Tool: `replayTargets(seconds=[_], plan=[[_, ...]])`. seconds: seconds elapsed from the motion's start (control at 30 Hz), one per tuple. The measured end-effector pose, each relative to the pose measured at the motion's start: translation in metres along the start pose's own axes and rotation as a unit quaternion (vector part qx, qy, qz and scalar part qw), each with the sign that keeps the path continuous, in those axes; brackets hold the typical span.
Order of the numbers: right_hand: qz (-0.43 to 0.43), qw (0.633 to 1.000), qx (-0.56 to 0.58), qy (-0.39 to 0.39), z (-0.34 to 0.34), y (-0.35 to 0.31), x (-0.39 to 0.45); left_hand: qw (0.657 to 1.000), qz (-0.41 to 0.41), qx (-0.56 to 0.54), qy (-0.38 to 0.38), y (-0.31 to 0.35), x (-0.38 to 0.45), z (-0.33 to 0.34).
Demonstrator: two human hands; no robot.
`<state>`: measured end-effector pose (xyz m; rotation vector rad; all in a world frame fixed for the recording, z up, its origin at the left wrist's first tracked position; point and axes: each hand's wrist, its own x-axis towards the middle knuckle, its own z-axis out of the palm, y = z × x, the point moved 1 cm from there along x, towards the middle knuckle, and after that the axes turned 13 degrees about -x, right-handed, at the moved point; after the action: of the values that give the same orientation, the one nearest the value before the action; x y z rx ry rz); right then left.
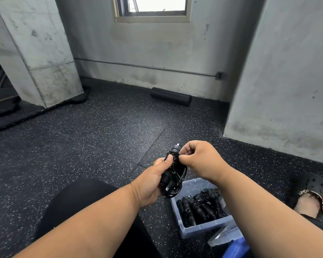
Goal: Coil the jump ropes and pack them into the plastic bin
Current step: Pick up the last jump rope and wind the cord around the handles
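Note:
A black jump rope (172, 175), its handles bundled together with thin cord wound around them, is held upright above the floor. My left hand (153, 180) grips the handles from the left, thumb laid over the cord. My right hand (198, 159) pinches the cord near the top of the bundle. Just below and to the right stands the clear plastic bin (203, 228), holding several coiled black jump ropes (199, 207). My right forearm hides part of the bin.
Dark speckled rubber floor all around. A black foam roller (171, 95) lies by the far wall. Concrete pillars stand at left (35, 53) and right (280, 81). My foot in a black clog (311, 192) is at right; a blue object (235, 248) sits beside the bin.

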<state>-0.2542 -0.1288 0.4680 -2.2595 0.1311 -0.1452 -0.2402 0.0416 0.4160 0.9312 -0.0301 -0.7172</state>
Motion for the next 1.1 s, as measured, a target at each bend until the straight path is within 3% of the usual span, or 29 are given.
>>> replayTargets(seconds=[0.27,0.43,0.83,1.1], plan=[[0.021,0.990,-0.137,-0.021,0.002,0.009,0.002,0.999,-0.016,0.028,-0.002,-0.004,0.001,-0.002],[-0.002,0.991,-0.103,-0.085,-0.005,0.008,0.001,1.000,-0.021,-0.007,-0.017,-0.003,-0.002,-0.002],[-0.102,0.981,-0.160,0.042,0.000,-0.006,-0.010,0.997,-0.036,-0.058,-0.040,0.001,-0.002,0.005],[-0.050,0.991,-0.110,0.056,0.009,0.000,-0.007,0.998,-0.018,-0.029,-0.051,0.004,0.001,0.001]])
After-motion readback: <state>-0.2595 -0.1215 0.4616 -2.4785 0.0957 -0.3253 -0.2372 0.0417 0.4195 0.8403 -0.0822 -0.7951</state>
